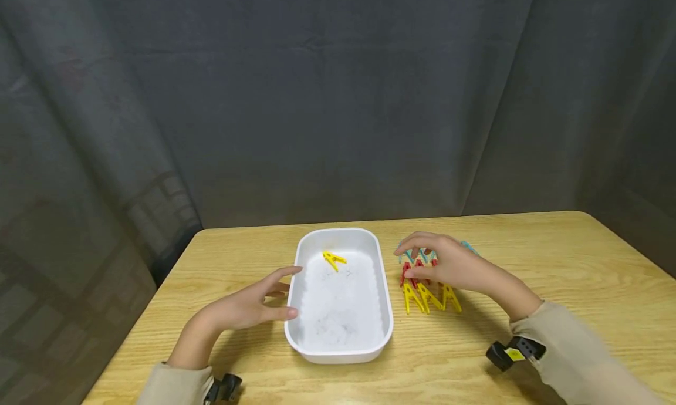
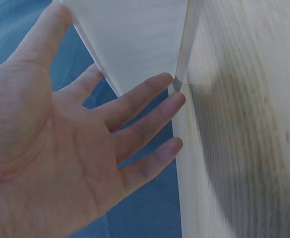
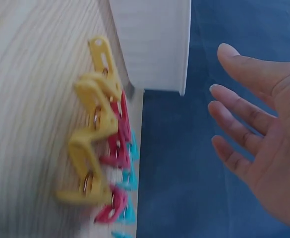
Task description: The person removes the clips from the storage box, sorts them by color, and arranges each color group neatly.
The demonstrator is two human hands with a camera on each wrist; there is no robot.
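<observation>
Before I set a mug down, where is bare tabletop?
Free: the wooden table right of the clothespin cluster, and its far-left corner. Crowded: between the white plastic tray and pegs, where the right hand hovers.

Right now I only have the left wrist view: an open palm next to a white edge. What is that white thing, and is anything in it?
Observer: It is a white tray on the wooden table; one yellow clothespin lies in its far end.
Operator: Where is the right hand?
Observer: The right hand hovers over a cluster of clothespins right of the tray, fingers spread, gripping none in the right wrist view.
Operator: What colours are in that cluster?
Observer: Yellow ones nearest the person, red behind them, blue at the far side.
Operator: Is the left hand holding the tray?
Observer: The left hand sits open at its left wall; contact is unclear.
</observation>
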